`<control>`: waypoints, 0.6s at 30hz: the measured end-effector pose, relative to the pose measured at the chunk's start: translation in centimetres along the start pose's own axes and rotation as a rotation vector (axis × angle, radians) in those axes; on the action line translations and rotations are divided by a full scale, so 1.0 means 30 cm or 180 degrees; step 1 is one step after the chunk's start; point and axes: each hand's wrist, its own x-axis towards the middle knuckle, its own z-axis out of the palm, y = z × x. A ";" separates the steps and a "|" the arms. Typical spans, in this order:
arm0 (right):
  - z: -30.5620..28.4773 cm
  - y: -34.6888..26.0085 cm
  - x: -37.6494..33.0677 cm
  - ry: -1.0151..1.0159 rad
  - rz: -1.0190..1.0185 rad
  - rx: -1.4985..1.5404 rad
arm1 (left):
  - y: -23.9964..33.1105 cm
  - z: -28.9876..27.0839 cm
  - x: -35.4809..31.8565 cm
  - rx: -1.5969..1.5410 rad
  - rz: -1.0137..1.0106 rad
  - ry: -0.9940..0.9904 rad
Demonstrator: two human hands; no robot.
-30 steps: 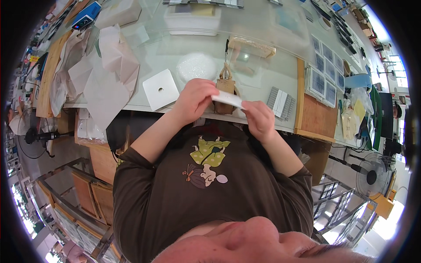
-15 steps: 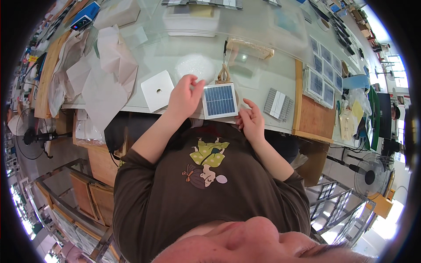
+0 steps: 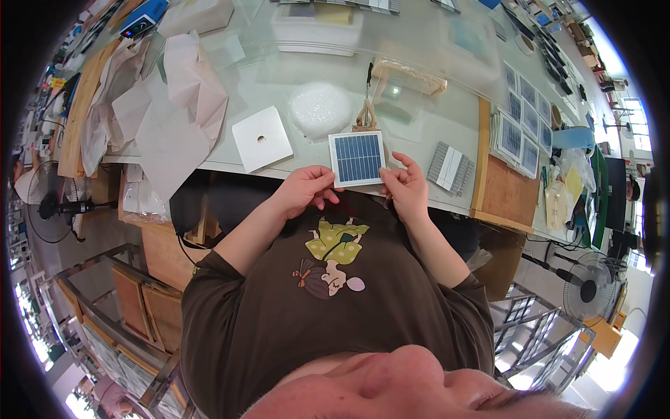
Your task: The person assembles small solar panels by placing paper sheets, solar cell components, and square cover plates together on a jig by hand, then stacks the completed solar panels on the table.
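A small solar panel [image 3: 357, 159] with blue cells and a white frame lies at the table's front edge between my hands. My left hand [image 3: 307, 190] has its thumb and forefinger closed at the panel's lower left corner, the other fingers curled below. At the lower right edge my right hand [image 3: 407, 187] pinches the frame, its forefinger raised off to the side. Just beyond the panel is a wooden-handled tool [image 3: 365, 115], partly covered by the panel. A white square plate [image 3: 262, 140] with a central hole lies left of it, beside a glossy white rounded lump [image 3: 320, 110].
Ribbed grey cell strips [image 3: 449, 170] lie to the right, before a wooden board [image 3: 509, 192] with stacked solar panels [image 3: 520, 136] behind it. Crumpled pale paper [image 3: 178, 115] covers the left side. A white tub [image 3: 317, 35] stands at the back. Fans flank the table.
My left hand has come down from above the panel's upper left side to its lower left corner. My right thumb has moved onto the panel's right edge. The whole view has shifted slightly.
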 end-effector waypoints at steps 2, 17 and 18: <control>-0.002 0.003 -0.001 0.0022 0.0031 -0.0007 | -0.016 -0.005 0.003 -0.0064 -0.0005 -0.0030; 0.002 -0.008 0.008 0.0061 0.0135 0.0056 | -0.025 0.018 -0.004 -0.0242 0.0096 0.0146; 0.002 -0.008 0.007 0.0060 0.0137 0.0055 | -0.028 0.017 -0.003 -0.0233 0.0106 0.0144</control>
